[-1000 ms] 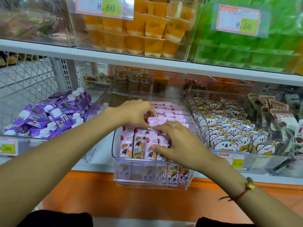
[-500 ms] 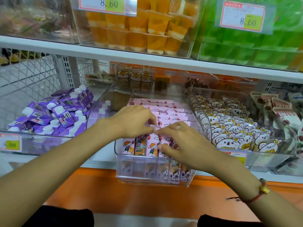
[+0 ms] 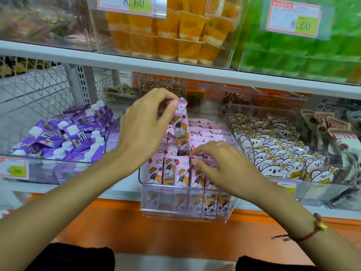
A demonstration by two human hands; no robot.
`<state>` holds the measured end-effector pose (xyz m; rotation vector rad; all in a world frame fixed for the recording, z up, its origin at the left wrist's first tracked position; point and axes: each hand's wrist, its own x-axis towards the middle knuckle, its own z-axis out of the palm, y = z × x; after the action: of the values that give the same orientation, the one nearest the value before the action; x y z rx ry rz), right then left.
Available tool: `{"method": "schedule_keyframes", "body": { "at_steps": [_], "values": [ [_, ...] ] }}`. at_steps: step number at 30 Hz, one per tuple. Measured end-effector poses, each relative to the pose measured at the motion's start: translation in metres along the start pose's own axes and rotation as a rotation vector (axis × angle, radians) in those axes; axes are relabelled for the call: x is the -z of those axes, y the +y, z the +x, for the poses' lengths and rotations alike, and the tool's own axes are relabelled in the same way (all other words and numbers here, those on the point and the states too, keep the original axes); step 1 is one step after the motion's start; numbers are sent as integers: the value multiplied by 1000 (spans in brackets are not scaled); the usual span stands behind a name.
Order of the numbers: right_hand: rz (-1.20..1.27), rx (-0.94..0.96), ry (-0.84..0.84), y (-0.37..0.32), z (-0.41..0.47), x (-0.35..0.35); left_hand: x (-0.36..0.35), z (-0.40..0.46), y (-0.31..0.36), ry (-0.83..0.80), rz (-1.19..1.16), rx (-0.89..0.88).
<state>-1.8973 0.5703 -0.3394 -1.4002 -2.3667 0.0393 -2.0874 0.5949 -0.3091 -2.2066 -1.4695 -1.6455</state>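
A white metal shelf board (image 3: 58,53) is running across the top, carrying a clear box of orange jelly cups (image 3: 166,32) and a clear box of green packs (image 3: 302,55). An orange panel (image 3: 156,231) is showing beneath the lower shelf. On that lower shelf three clear plastic bins are sitting side by side. The left bin (image 3: 58,173) is holding purple pouches with white caps (image 3: 64,133), and the right bin (image 3: 240,133) is holding white koala-print packets (image 3: 273,145). Brown-and-cream packets (image 3: 332,130) are lying further right.

The middle clear plastic bin (image 3: 143,200) is jutting out over the shelf edge and is filled with rows of pink cartoon-print packets (image 3: 175,173) standing upright, packed tightly against each other.

The left hand (image 3: 144,126) is reaching in over the bin, thumb and fingers pinching the top edge of one slim pink cartoon-print packet (image 3: 180,130). This packet is hanging upright, raised above the rows, with its lower end just above the gap behind the front row.

The right hand (image 3: 222,163) is resting on the right part of the front row, fingers curled down onto the packet tops beside that gap. Whether it is pinching a packet or only pressing the row is not clear. The neighbouring packets are crowding the gap on both sides, and the right hand's fingertips are sitting close under the raised packet.

A red string bracelet with a gold charm (image 3: 318,225) is circling the right wrist. A white-and-yellow price label (image 3: 295,18) is hanging on the green box.
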Motion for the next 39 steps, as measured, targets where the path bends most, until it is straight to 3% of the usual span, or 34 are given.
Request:
{"method": "schedule_keyframes", "body": {
  "at_steps": [4, 7, 10, 16, 21, 29, 34, 39],
  "values": [
    [400, -122, 233, -8, 4, 7, 9, -2, 7, 133, -125, -23],
    [695, -157, 183, -18, 7, 9, 8, -5, 12, 90, -290, 66],
    [799, -137, 176, -23, 10, 9, 1, -11, 16, 9, -426, 120],
    [1241, -462, 107, -17, 14, 4, -16, -27, 6, -168, -503, 261],
    [1287, -486, 116, -18, 15, 3, -24, -35, 7, -312, -443, 318],
    [1298, -470, 141, -16, 17, 1, -27, -36, 0, -286, -370, 217],
    [1305, -390, 142, -9, 15, 7, -25, -37, -4, -394, -381, 171],
    [1211, -404, 369, -14, 17, 1, -27, -40, 1, -283, -213, 85]
  ]
}}
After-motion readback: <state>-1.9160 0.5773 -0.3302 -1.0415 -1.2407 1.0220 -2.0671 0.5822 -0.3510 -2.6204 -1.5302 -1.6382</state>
